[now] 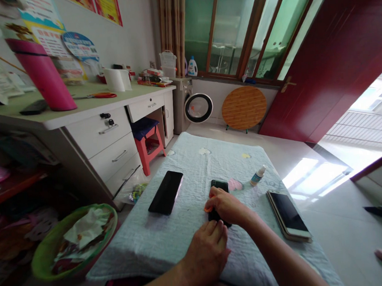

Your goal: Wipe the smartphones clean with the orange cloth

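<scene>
A dark phone (219, 184) lies on the cloth-covered table in front of me, partly hidden under my hands. Pressed onto its face is my right hand (227, 203), its fingers closed on a small orange cloth (208, 208) that shows only at the edge. My left hand (209, 248) grips the near end of the same phone, fingers bent together. To the left rests a second black phone (166, 192), screen up. On the right lies a larger phone with a white front (289, 214). A small spray bottle (258, 175) lies tilted between the dark phone and the white one.
A pale blue quilted cloth (192, 160) covers the table. At left stand a green waste basket (38, 258), a white desk (102, 136) with a pink flask (44, 75), and a red stool (150, 141). Beyond are a washing machine (180, 104) and a round wooden tabletop (244, 107).
</scene>
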A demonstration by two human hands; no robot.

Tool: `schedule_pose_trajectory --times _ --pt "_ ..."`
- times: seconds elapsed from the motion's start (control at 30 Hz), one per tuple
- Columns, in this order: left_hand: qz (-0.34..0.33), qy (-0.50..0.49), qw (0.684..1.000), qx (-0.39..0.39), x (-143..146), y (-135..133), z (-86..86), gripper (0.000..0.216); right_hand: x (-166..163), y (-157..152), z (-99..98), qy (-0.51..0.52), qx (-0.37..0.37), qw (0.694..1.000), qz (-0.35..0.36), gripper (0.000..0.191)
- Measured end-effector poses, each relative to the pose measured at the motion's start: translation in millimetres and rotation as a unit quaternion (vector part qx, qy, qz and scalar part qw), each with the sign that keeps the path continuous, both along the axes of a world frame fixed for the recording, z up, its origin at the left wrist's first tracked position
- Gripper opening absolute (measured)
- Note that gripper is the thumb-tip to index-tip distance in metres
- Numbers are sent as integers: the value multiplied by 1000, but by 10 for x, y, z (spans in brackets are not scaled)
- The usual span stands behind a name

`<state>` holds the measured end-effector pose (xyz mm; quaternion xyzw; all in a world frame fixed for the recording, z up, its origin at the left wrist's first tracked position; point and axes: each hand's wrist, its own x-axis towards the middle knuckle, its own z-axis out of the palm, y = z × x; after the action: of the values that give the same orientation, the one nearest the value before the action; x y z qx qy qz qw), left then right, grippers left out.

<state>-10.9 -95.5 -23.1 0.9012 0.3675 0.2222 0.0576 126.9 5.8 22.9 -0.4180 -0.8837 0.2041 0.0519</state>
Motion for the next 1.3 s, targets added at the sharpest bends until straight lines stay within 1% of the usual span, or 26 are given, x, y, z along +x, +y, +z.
schedule_pose_trajectory --times 0.07,0.13,0.23,0.3,0.5,0.63,0.77,0.9,1.03,1.17,1.23,1.3 --pt "8 11 1000 8 23 -8 -14 41 -4 -31 7 -7 -7 999 32 21" --pt "15 22 1000 10 37 -12 -15 39 -2 -60 13 -8 -17 998 64 23" --pt "15 23 1000 4 22 -13 -6 36 6 -57 18 -6 -23 996 91 25" --pt "12 15 1000 1 -8 -12 -1 36 12 -8 18 -6 -19 996 91 25" --pt "7 13 1000 -22 -68 -11 42 29 28 193 5 -2 -3 999 47 28" --pt "15 -11 1000 -10 -65 -12 31 30 38 132 7 2 -8 998 54 29" --pt "26 -65 998 10 -64 -7 -35 32 53 -11 30 3 -21 995 98 22" --pt "18 -76 997 5 -66 0 -58 32 47 -30 47 -1 -28 992 123 21" --pt "14 -78 997 -5 -76 -1 -37 33 15 67 30 -9 -14 994 108 16" --pt "12 -85 996 -10 -87 -1 -21 31 4 140 -10 -11 0 997 74 27" --pt "9 -89 996 -14 -89 1 -22 31 6 129 -7 -11 2 997 77 26" --pt "9 -94 995 -17 -87 2 -33 32 4 90 19 -11 -2 995 97 20"
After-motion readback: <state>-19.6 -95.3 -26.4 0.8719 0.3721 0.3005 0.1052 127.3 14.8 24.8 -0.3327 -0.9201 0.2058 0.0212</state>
